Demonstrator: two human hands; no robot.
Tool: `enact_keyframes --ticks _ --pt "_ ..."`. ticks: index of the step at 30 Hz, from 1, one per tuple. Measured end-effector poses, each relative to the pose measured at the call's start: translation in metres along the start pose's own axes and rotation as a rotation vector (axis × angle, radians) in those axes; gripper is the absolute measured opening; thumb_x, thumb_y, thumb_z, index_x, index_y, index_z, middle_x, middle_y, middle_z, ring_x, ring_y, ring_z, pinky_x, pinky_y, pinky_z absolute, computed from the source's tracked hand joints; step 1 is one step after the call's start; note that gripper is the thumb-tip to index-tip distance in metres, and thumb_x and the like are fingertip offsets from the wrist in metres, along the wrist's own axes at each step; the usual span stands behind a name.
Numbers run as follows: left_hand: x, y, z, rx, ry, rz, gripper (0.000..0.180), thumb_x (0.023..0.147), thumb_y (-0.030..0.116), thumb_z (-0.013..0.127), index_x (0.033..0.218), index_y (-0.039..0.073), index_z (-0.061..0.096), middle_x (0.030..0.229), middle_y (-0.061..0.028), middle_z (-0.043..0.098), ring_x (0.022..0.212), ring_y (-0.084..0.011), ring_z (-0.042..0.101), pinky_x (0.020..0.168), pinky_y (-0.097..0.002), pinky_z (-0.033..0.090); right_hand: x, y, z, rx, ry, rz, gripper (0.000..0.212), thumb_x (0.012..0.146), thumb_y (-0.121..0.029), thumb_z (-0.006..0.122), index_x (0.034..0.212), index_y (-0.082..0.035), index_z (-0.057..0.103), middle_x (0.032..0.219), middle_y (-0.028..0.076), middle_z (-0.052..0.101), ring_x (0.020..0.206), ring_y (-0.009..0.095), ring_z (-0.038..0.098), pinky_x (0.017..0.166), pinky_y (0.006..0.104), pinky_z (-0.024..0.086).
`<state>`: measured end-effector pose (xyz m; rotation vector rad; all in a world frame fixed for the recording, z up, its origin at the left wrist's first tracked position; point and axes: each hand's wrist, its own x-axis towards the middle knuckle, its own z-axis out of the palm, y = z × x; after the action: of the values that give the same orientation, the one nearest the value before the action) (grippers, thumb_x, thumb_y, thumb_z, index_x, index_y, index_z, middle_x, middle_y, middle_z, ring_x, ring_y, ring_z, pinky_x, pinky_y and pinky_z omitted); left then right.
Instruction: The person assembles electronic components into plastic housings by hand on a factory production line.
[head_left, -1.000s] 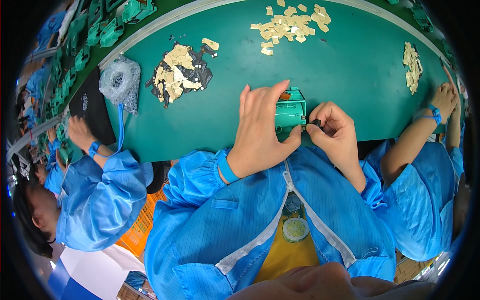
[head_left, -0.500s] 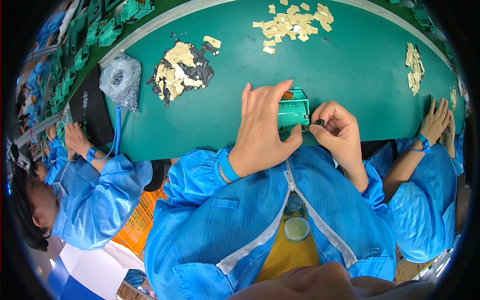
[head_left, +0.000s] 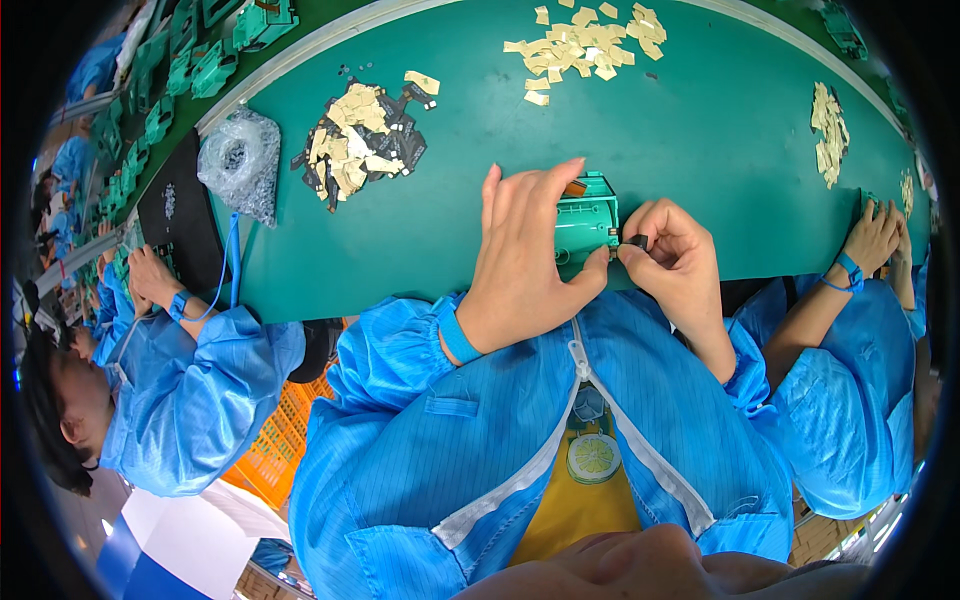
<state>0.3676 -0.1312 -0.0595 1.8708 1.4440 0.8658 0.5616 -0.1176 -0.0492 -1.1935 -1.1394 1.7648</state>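
Note:
A green plastic housing (head_left: 588, 226) lies at the table's near side, an orange-brown flex strip at its upper left corner. Over its left part rests my left hand (head_left: 522, 250), the thumb at the near edge and the fingers along the far side, gripping it. My right hand (head_left: 676, 255) is closed at the housing's right end. Thumb and forefinger pinch a small black piece (head_left: 638, 242) against the lower right corner. What kind of piece it is, and whether it is joined to the housing, I cannot tell.
A mixed pile of black flex parts and cream paper pieces (head_left: 360, 142) lies left of me. More cream pieces (head_left: 590, 45) are scattered at the far side and far right. A bubble-wrap bundle (head_left: 240, 162) sits near a black mat (head_left: 185, 215). Co-workers sit on both sides.
My hands and the housing keep almost the same place. At the right, the co-worker's hands have shifted slightly.

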Motion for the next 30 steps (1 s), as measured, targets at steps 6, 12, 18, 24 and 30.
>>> enact_keyframes --ticks 6,12,18,24,30 --pt "0.001 0.000 0.001 0.009 -0.007 -0.005 0.084 0.071 0.012 0.077 0.144 0.006 0.037 0.120 -0.0106 0.058 0.115 -0.0297 0.053 0.114 -0.0641 0.018 0.001 -0.002 -0.001 -0.009 0.001 0.005 0.022 0.083 0.011 0.062 0.082 -0.005 0.047 0.088 0.002 0.055 0.078 0.005 0.052 0.069 0.0213 0.042" --pt "0.003 0.000 0.002 0.020 -0.002 -0.006 0.084 0.071 0.011 0.077 0.144 0.006 0.037 0.120 -0.0103 0.058 0.114 -0.0292 0.053 0.113 -0.0642 0.018 0.002 -0.002 -0.002 -0.023 0.012 0.012 0.021 0.083 0.011 0.062 0.082 -0.004 0.047 0.088 0.002 0.055 0.078 0.005 0.051 0.068 0.0212 0.042" --pt "0.004 0.002 0.002 0.027 0.001 -0.003 0.083 0.070 0.011 0.077 0.143 0.006 0.038 0.119 -0.0104 0.059 0.114 -0.0291 0.053 0.113 -0.0641 0.019 0.001 -0.002 -0.003 -0.063 0.025 -0.013 0.021 0.083 0.010 0.063 0.081 -0.004 0.048 0.087 0.002 0.056 0.075 0.005 0.051 0.067 0.0215 0.043" --pt "0.007 0.006 0.001 0.038 0.008 0.007 0.083 0.071 0.011 0.078 0.143 0.006 0.038 0.117 -0.0108 0.059 0.113 -0.0297 0.053 0.113 -0.0638 0.019 0.000 -0.006 -0.009 -0.153 0.040 -0.035 0.018 0.083 0.006 0.067 0.081 -0.004 0.052 0.084 0.001 0.058 0.073 0.004 0.051 0.065 0.0216 0.043" --pt "0.008 0.013 -0.002 0.012 -0.001 0.021 0.086 0.071 0.021 0.081 0.143 0.003 0.038 0.120 -0.0142 0.055 0.117 -0.0347 0.050 0.113 -0.0648 0.018 -0.002 -0.015 -0.015 -0.296 0.039 -0.034 0.012 0.086 -0.001 0.070 0.083 -0.001 0.059 0.074 -0.002 0.058 0.065 0.003 0.051 0.057 0.0215 0.041"
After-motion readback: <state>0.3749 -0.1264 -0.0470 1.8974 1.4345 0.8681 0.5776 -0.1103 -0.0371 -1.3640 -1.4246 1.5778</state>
